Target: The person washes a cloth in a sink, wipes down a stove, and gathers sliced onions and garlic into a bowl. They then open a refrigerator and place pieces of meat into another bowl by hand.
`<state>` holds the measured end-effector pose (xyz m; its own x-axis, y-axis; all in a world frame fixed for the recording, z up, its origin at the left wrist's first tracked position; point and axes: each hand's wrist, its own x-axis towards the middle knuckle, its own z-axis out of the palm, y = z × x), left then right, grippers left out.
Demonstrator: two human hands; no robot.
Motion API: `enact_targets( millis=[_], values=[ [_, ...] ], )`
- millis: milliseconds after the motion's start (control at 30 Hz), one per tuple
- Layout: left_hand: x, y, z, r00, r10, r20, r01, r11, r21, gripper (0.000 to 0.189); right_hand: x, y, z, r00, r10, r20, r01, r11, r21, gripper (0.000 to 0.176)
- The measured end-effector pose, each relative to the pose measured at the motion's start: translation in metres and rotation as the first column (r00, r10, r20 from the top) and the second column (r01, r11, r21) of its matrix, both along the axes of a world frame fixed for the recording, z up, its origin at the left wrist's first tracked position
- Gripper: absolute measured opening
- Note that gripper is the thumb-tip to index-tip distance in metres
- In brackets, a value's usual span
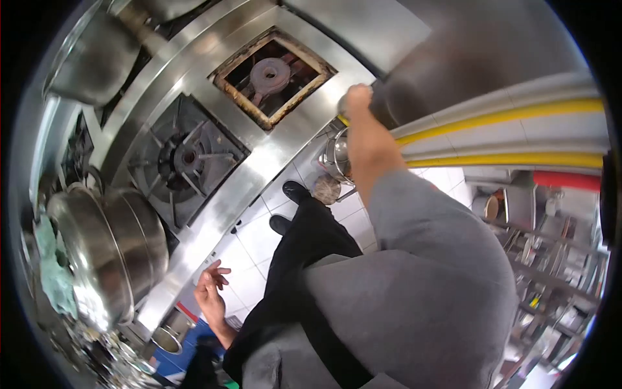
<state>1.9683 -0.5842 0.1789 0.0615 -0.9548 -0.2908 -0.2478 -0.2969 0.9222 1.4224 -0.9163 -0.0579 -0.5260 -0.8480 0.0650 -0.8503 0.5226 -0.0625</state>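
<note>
Left hand [212,293]: fingers loosely bent and released, above white floor tiles [241,259], near the front edge of the steel tabletop [265,161]. Right hand [359,97]: fingers curled at the tabletop's far corner, any grip hidden and impossible to tell. Set into the tabletop: a grated burner [189,157] and a square, rust-edged burner well [272,74]. At left, a large steel vessel [84,233] beside a pale green cloth [53,266]. At right, yellow bands [499,118] across white tile; beyond, crowded shelving [551,279].
</note>
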Motion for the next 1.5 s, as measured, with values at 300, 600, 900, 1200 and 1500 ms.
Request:
enact_targets(
  millis=[300, 600, 900, 1200, 1500],
  values=[
    [-0.044, -0.11, 0.015, 0.921, -0.388, 0.021, 0.389, 0.921, -0.023, 0.052, 0.387, 0.197, -0.009, 0.649, 0.36, 0.67, -0.43, 0.9, -0.068, 0.018],
    [-0.071, -0.125, 0.05, 0.964, -0.187, 0.186, 0.203, 0.977, -0.067, 0.046, 0.294, 0.16, 0.168, -0.528, -0.289, 0.799, -0.711, 0.665, -0.23, 0.037],
    [-0.08, 0.04, 0.008, 0.736, 0.644, -0.209, -0.649, 0.759, 0.051, 0.053, 0.379, 0.179, 0.218, -0.433, -0.848, 0.306, -0.894, 0.446, -0.028, 0.054],
    [-0.13, 0.224, 0.007, 0.048, 0.98, 0.194, -0.999, 0.05, -0.006, 0.044, 0.447, 0.303, 0.204, 0.135, -0.942, 0.307, -0.991, -0.123, 0.057, 0.072],
    [-0.104, 0.517, -0.005, -0.763, 0.557, 0.329, -0.627, -0.509, -0.59, 0.028, 0.462, 0.422, 0.178, 0.214, -0.956, 0.201, -0.973, -0.227, -0.043, 0.066]
  ],
)
